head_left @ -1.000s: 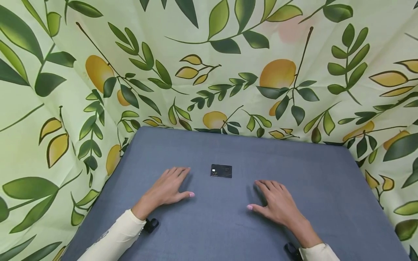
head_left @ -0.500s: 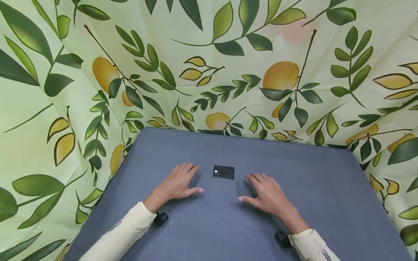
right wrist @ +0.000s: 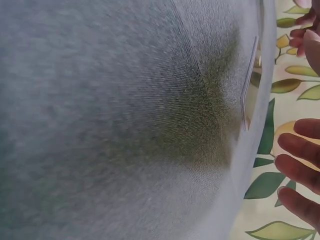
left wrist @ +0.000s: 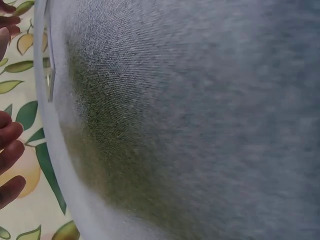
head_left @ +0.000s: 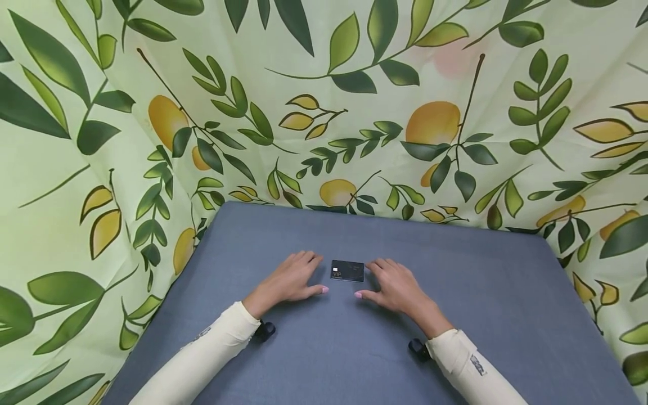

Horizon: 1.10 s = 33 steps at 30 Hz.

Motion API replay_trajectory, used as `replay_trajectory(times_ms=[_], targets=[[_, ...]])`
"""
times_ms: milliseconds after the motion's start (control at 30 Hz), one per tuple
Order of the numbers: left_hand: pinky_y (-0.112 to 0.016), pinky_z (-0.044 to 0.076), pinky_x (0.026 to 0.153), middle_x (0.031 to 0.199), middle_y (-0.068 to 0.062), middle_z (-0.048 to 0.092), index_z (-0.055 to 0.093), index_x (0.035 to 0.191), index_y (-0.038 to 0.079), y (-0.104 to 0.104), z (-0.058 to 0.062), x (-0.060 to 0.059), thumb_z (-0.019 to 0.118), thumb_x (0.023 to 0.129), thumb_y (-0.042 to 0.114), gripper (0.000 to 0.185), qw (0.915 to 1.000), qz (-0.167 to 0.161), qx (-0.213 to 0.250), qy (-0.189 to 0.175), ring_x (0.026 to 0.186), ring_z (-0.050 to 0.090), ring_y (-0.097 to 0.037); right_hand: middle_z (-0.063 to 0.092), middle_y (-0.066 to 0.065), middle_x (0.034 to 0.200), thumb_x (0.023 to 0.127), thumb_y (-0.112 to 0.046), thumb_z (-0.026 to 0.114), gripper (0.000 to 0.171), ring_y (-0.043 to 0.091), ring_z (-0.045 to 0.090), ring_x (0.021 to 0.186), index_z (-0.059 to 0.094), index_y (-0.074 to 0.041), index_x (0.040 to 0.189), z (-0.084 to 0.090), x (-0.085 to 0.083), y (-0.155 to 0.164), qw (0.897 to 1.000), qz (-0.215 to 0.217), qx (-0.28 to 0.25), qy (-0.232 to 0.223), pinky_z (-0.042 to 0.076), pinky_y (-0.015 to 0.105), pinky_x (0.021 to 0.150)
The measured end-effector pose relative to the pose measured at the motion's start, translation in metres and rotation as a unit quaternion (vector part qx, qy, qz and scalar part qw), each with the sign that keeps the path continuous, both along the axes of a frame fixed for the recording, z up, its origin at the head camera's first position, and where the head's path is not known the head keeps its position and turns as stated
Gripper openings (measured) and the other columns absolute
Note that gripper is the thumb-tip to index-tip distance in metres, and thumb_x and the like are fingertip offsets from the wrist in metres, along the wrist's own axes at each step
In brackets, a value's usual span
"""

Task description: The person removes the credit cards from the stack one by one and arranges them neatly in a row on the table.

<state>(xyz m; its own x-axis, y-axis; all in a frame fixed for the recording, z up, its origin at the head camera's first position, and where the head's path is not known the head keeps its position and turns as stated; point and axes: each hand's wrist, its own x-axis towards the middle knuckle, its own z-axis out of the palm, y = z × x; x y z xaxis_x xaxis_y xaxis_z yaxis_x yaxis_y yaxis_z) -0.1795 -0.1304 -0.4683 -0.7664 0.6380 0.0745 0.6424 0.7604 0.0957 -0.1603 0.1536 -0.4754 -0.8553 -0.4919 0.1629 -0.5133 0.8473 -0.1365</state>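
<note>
A black bank card [head_left: 347, 271] marked "VIP", with a small chip at its left end, lies flat between my hands. My left hand [head_left: 289, 279] is just left of the card, its fingers relaxed and thumb apart, holding nothing. On the other side, my right hand [head_left: 395, 284] has its fingertips close to the card's right edge; whether they touch it I cannot tell. Both wrist views catch the card edge-on as a thin strip, the card [left wrist: 51, 75] at the left wrist and the card [right wrist: 250, 82] at the right.
A blue-grey cloth covers the table [head_left: 344, 354]. Behind and beside it hangs a pale curtain [head_left: 202, 34] printed with leaves and yellow fruit. A dark wrist camera [head_left: 264, 331] sits under the left wrist, and another wrist camera [head_left: 418, 349] under the right.
Both hands have moved inward toward the card from its two sides, the right one farther. The card stays in place on the table; the head view has shifted slightly.
</note>
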Motion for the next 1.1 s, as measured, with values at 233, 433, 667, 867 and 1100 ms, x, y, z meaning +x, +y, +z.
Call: replay_trajectory(times_ms=[233, 433, 667, 867, 1100], targets=[[-0.041, 0.048, 0.091, 0.123, -0.01, 0.061, 0.059, 0.135, 0.004, 0.012, -0.001, -0.01, 0.065, 0.091, 0.059, 0.071, 1.0, -0.004, -0.001, 0.007, 0.105, 0.057, -0.024, 0.068, 0.011, 0.113, 0.081, -0.063, 0.073, 0.071, 0.027, 0.065, 0.101, 0.069, -0.004, 0.121, -0.002, -0.014, -0.007, 1.0, 0.004, 0.005, -0.004, 0.055, 0.046, 0.083], [-0.041, 0.048, 0.092, 0.124, -0.011, 0.06, 0.059, 0.135, 0.004, 0.021, -0.001, -0.018, 0.067, 0.091, 0.055, 0.068, 1.0, -0.007, -0.004, -0.002, 0.107, 0.056, -0.025, 0.067, 0.01, 0.111, 0.081, -0.06, 0.075, 0.067, 0.024, 0.063, 0.097, 0.071, -0.004, 0.117, -0.005, -0.022, -0.01, 1.0, 0.001, 0.008, -0.01, 0.056, 0.044, 0.078], [-0.041, 0.047, 0.097, 0.127, -0.011, 0.059, 0.058, 0.137, 0.005, 0.028, -0.004, -0.025, 0.067, 0.09, 0.057, 0.071, 0.9997, -0.003, -0.024, -0.01, 0.112, 0.056, -0.025, 0.065, 0.01, 0.107, 0.082, -0.057, 0.077, 0.064, 0.022, 0.059, 0.092, 0.071, -0.002, 0.116, -0.01, -0.03, -0.015, 1.0, 0.017, -0.007, -0.016, 0.054, 0.043, 0.072], [-0.041, 0.048, 0.097, 0.129, -0.011, 0.058, 0.058, 0.137, 0.006, 0.034, -0.01, -0.03, 0.068, 0.089, 0.058, 0.072, 0.9989, 0.001, -0.04, -0.023, 0.112, 0.056, -0.025, 0.062, 0.009, 0.104, 0.082, -0.055, 0.077, 0.062, 0.021, 0.056, 0.09, 0.072, -0.003, 0.115, -0.016, -0.032, -0.02, 0.999, 0.009, -0.011, -0.032, 0.053, 0.043, 0.069], [-0.04, 0.048, 0.094, 0.123, -0.011, 0.058, 0.061, 0.133, 0.006, 0.038, -0.013, -0.03, 0.071, 0.088, 0.055, 0.068, 0.999, -0.002, -0.037, -0.025, 0.107, 0.055, -0.024, 0.062, 0.009, 0.104, 0.082, -0.054, 0.078, 0.058, 0.023, 0.056, 0.092, 0.072, -0.004, 0.112, -0.02, -0.033, -0.023, 0.999, 0.004, -0.017, -0.039, 0.053, 0.045, 0.069]])
